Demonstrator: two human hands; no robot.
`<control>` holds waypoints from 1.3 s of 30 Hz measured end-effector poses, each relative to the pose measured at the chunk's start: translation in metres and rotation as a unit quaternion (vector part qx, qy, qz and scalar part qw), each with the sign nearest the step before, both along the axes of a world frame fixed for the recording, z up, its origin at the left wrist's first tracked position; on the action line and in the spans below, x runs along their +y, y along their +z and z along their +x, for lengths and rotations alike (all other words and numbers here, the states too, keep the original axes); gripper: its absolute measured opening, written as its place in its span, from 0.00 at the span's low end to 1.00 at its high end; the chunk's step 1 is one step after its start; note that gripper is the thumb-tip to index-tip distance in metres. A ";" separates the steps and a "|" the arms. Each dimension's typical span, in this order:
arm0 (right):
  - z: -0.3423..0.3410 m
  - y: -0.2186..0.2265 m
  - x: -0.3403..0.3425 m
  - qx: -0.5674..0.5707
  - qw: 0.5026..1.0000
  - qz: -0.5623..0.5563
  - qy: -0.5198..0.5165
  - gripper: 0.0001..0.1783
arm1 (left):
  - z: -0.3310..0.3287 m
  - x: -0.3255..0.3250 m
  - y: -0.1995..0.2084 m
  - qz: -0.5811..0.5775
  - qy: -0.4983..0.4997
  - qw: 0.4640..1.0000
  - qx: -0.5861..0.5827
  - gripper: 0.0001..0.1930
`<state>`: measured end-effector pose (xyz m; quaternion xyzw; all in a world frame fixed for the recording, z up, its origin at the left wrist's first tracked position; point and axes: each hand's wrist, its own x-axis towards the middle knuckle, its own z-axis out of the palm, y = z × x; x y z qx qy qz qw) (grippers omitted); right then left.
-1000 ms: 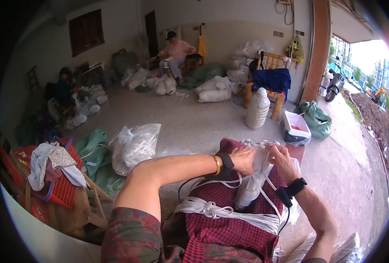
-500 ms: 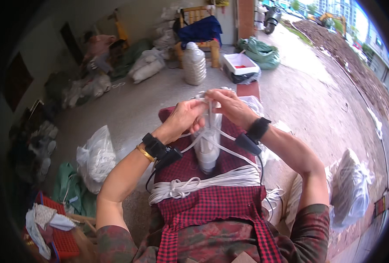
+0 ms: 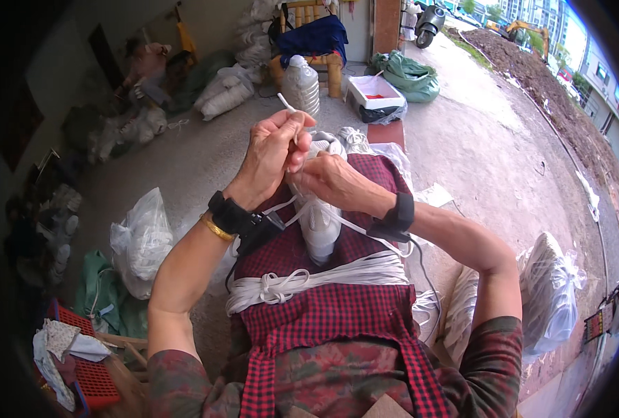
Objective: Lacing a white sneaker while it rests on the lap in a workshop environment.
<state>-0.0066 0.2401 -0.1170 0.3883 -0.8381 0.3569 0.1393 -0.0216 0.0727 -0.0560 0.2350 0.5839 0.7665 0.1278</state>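
A white sneaker (image 3: 321, 237) lies on the red-and-black checked apron (image 3: 254, 247) over my lap, toe toward me. Loose white lace lengths spread from its front to both sides. Pinched in my left hand (image 3: 269, 157), above the shoe's upper part, is a white shoelace (image 3: 286, 103) whose end sticks up past the fingers. My right hand (image 3: 344, 184) is closed low over the shoe's lacing area; its fingertips are partly hidden, so what they grip cannot be made out. Across my lap stretches a tied bundle of white laces (image 3: 323, 277).
Plastic bags of shoes stand at left (image 3: 146, 244) and right (image 3: 550, 299). A red basket (image 3: 97, 369) with cloths is at lower left. Ahead are a large plastic bottle (image 3: 300, 87), a white tray (image 3: 376, 90), a green sack (image 3: 407, 76) and a bamboo chair (image 3: 334, 76). Another person sits far left.
My hands were together over the top of the shoe. My left hand has moved left and up with the lace end; my right hand has come down nearer to me.
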 end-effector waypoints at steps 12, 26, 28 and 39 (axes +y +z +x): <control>-0.029 0.013 0.344 -0.111 0.766 -0.571 -0.274 0.21 | -0.120 -0.349 -0.076 0.068 0.476 0.876 -0.019 0.13; 0.017 -0.007 0.064 0.156 0.972 0.105 -0.138 0.16 | 0.038 -0.051 -0.063 -0.456 0.064 0.663 0.591 0.12; 0.016 -0.002 0.058 0.150 0.972 0.137 -0.116 0.18 | 0.034 -0.052 -0.067 -0.449 0.058 0.688 0.568 0.09; 0.006 -0.003 0.056 -0.088 0.995 -0.005 -0.050 0.25 | 0.000 -0.042 -0.046 -0.376 -0.073 0.903 0.194 0.18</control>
